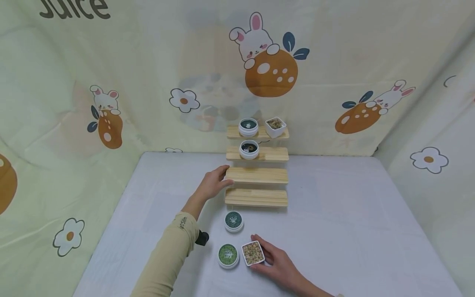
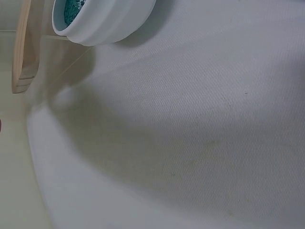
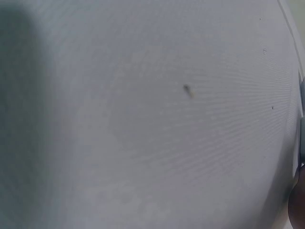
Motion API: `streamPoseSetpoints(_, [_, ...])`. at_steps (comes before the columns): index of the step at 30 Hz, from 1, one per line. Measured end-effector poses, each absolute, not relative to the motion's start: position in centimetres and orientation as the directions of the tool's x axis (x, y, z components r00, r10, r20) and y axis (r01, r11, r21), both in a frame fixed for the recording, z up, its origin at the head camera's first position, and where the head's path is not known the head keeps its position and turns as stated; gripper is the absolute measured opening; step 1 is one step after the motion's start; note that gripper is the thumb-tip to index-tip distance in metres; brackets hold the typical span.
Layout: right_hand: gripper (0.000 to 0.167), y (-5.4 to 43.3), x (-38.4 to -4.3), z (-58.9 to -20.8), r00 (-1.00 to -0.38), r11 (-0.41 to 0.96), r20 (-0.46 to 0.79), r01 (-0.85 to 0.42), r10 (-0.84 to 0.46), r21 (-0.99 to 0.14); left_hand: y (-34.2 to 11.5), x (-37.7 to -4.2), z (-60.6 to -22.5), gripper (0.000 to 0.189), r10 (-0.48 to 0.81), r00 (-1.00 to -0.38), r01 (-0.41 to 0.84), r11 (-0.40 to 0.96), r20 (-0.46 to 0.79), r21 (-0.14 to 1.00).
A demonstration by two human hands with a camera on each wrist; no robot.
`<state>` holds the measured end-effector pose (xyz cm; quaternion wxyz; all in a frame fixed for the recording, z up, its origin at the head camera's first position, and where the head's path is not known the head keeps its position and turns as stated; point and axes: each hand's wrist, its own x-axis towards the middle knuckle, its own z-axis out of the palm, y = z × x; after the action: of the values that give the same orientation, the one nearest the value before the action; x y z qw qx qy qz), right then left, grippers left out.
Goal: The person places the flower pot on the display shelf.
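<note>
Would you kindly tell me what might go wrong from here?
The square pot in the right hand might knock the bright-green round pot close beside it. The left hand, at the tiered wooden stand, could jolt it and shift the upper pots.

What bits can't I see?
Head: base of the white square bowl with beige grit, hidden by its rim and the right hand.
Head: part of the dark printed lettering, beyond the top edge.
Left wrist: part of the white round teal-filled pot, beyond the top edge.
Right wrist: the dark speck, too small to identify.
</note>
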<state>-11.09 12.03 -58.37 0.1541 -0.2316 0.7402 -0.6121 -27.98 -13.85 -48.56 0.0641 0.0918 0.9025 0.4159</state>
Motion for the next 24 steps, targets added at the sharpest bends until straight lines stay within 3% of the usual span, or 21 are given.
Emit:
streamPoseSetpoints(12, [0.077, 11.7, -11.2, -58.3, -0.855, 0.103, 0.048, -0.118, -0.516, -0.988, -13.9, -28.1, -48.7, 0.069, 0.219, -0.975, 0.114, 0.633, -0.036, 0.766])
streamPoseSetpoints(24, [0.074, 11.9, -12.7, -56.8, -0.912, 0.102, 0.041, -0.091, -0.407, -0.991, -13.9, -28.0, -48.6, 0.068, 0.211, -0.976, 0.104, 0.641, -0.044, 0.761])
